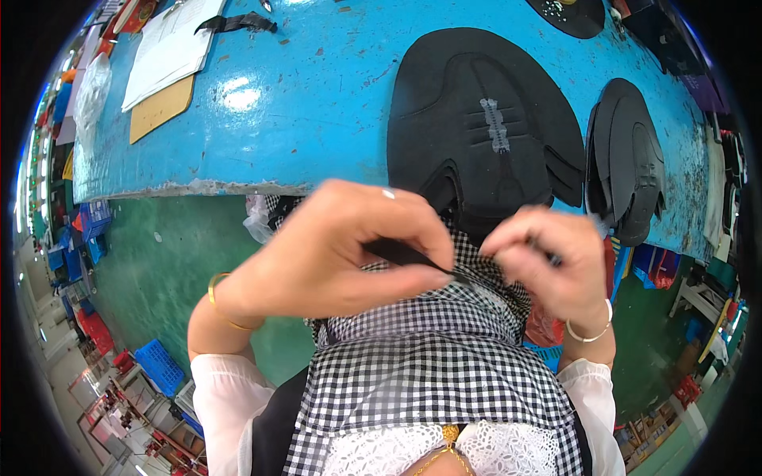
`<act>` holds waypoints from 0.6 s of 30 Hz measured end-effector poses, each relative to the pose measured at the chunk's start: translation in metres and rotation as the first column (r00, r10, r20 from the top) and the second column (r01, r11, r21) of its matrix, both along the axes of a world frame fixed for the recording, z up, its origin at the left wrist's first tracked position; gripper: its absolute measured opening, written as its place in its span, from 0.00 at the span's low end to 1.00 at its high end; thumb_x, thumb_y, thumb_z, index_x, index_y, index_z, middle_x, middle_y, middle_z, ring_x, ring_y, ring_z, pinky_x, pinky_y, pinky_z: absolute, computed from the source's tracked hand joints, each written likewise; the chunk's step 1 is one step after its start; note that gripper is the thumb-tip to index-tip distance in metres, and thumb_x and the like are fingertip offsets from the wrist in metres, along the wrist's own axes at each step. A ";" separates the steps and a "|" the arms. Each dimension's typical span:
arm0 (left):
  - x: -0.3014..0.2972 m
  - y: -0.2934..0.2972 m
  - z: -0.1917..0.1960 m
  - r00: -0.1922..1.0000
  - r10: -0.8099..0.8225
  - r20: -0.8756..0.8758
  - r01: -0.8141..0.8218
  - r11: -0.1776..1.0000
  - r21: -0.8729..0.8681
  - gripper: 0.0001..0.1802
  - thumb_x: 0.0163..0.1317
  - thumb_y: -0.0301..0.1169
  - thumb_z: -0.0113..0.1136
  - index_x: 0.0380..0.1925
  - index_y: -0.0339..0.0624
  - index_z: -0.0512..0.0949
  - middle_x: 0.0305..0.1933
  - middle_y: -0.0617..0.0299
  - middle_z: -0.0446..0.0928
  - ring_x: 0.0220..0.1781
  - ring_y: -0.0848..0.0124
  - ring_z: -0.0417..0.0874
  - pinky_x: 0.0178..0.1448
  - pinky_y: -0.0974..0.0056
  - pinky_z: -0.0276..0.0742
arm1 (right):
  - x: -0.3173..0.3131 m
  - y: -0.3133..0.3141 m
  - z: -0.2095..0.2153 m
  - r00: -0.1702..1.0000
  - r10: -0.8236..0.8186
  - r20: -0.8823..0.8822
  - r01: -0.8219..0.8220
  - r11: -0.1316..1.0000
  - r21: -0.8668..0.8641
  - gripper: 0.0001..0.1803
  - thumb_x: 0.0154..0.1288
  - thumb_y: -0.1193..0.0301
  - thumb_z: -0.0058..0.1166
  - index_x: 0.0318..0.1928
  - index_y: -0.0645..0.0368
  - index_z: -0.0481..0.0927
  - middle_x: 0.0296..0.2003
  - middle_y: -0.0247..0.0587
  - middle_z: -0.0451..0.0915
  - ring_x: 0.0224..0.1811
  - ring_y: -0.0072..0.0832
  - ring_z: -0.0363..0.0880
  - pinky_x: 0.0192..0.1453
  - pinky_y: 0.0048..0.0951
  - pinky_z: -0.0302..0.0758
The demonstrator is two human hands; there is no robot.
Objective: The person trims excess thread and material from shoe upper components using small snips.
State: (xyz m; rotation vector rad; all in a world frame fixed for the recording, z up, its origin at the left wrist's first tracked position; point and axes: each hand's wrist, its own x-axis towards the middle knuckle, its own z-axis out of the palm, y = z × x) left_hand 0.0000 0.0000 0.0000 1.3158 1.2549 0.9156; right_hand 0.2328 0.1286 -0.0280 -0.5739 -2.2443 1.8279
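Pinches a flat, narrow black strip (401,254) in the left hand (341,254), above the checked cloth apron (421,373); curls the right hand (567,274) by a blurred dark object (553,258), cannot tell if gripped. Faces a matte, rounded, grooved black panel (444,103) on the glossy, scuffed blue table (317,119).

Motion blurs both hands, the right hand (552,258) more than the left hand (349,250). The left fingers and palm hide one end of the black strip (401,254), and its other end smears out near the thumb tip. A dark thing (549,254) among the right fingers is too small and blurred to name. The papers (171,51) run off the upper edge and cover part of the board (163,111). The lower edge cuts the necklace (450,436); the right wrist partly hides a red bag (542,325).
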 end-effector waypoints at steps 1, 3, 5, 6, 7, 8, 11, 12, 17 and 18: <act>-0.008 0.001 0.005 0.999 0.004 -0.036 -0.003 1.000 0.011 0.06 0.54 0.21 0.71 0.32 0.34 0.83 0.32 0.59 0.84 0.34 0.70 0.84 0.40 0.67 0.79 | -0.004 0.009 0.007 0.998 -0.063 -0.013 0.064 0.970 0.233 0.09 0.62 0.75 0.64 0.44 0.61 0.86 0.38 0.40 0.87 0.40 0.25 0.85 0.44 0.23 0.78; -0.027 0.003 0.015 0.984 0.122 -0.129 -0.118 0.992 0.040 0.07 0.47 0.18 0.72 0.28 0.34 0.84 0.30 0.60 0.83 0.31 0.73 0.82 0.36 0.69 0.76 | -0.004 0.034 0.000 0.942 -0.331 0.050 0.287 0.876 0.387 0.13 0.61 0.75 0.65 0.47 0.61 0.85 0.33 0.38 0.85 0.32 0.18 0.80 0.38 0.20 0.75; -0.058 0.009 0.038 0.939 0.204 -0.278 -0.201 0.979 0.040 0.08 0.43 0.16 0.70 0.26 0.34 0.85 0.26 0.63 0.81 0.26 0.78 0.78 0.30 0.72 0.69 | 0.004 0.054 -0.009 0.899 -0.375 0.225 0.220 0.833 0.508 0.16 0.60 0.73 0.67 0.50 0.60 0.84 0.35 0.41 0.85 0.32 0.21 0.83 0.37 0.22 0.76; -0.073 -0.004 0.055 0.901 0.311 -0.303 -0.305 0.950 0.066 0.06 0.45 0.17 0.68 0.26 0.33 0.83 0.26 0.64 0.79 0.28 0.80 0.77 0.31 0.73 0.67 | -0.002 0.052 -0.016 0.953 -0.272 0.131 0.172 0.845 0.506 0.18 0.59 0.73 0.68 0.51 0.59 0.84 0.36 0.42 0.86 0.33 0.24 0.85 0.37 0.23 0.77; -0.081 -0.001 0.068 0.852 0.364 -0.376 -0.348 0.931 0.111 0.05 0.47 0.17 0.68 0.26 0.34 0.82 0.27 0.65 0.78 0.30 0.80 0.77 0.34 0.74 0.68 | -0.002 0.049 -0.023 0.978 -0.203 0.056 0.145 0.841 0.521 0.20 0.58 0.72 0.69 0.52 0.58 0.83 0.37 0.43 0.86 0.34 0.28 0.86 0.36 0.25 0.78; -0.089 0.003 0.079 0.804 0.366 -0.469 -0.342 0.929 0.138 0.04 0.50 0.18 0.67 0.26 0.34 0.81 0.28 0.65 0.78 0.32 0.79 0.77 0.37 0.74 0.69 | 0.000 0.045 -0.023 0.978 -0.196 0.065 0.131 0.834 0.536 0.22 0.57 0.72 0.69 0.54 0.56 0.82 0.38 0.44 0.87 0.37 0.33 0.88 0.38 0.27 0.80; -0.085 0.043 0.078 0.726 0.211 -0.655 -0.084 0.972 0.220 0.04 0.50 0.23 0.66 0.25 0.36 0.80 0.26 0.66 0.71 0.30 0.76 0.69 0.34 0.71 0.59 | 0.006 0.048 -0.027 0.988 -0.150 0.035 0.109 0.845 0.523 0.23 0.59 0.76 0.67 0.55 0.59 0.79 0.35 0.40 0.85 0.31 0.26 0.83 0.36 0.24 0.76; -0.075 0.070 0.059 0.780 0.106 -0.617 0.010 0.983 0.182 0.04 0.51 0.24 0.67 0.26 0.37 0.81 0.26 0.65 0.73 0.28 0.77 0.69 0.32 0.70 0.59 | 0.014 0.052 -0.031 0.982 -0.180 0.053 0.126 0.842 0.525 0.23 0.59 0.76 0.67 0.55 0.59 0.79 0.35 0.40 0.85 0.31 0.26 0.83 0.36 0.24 0.76; -0.031 0.133 0.006 0.820 -0.319 -0.475 0.289 0.948 -0.137 0.07 0.56 0.30 0.70 0.31 0.38 0.86 0.27 0.65 0.83 0.25 0.78 0.76 0.29 0.70 0.69 | 0.012 0.055 -0.018 0.910 -0.407 0.086 0.413 0.908 -0.071 0.11 0.71 0.78 0.54 0.50 0.62 0.68 0.27 0.28 0.75 0.25 0.10 0.63 0.29 0.18 0.62; -0.026 0.141 -0.003 0.819 -0.354 -0.452 0.333 0.934 -0.129 0.07 0.55 0.30 0.70 0.32 0.38 0.87 0.28 0.62 0.84 0.27 0.76 0.81 0.34 0.70 0.76 | 0.013 0.057 -0.020 0.908 -0.409 0.092 0.416 0.907 -0.072 0.11 0.71 0.78 0.54 0.50 0.62 0.68 0.27 0.28 0.75 0.25 0.10 0.63 0.29 0.18 0.62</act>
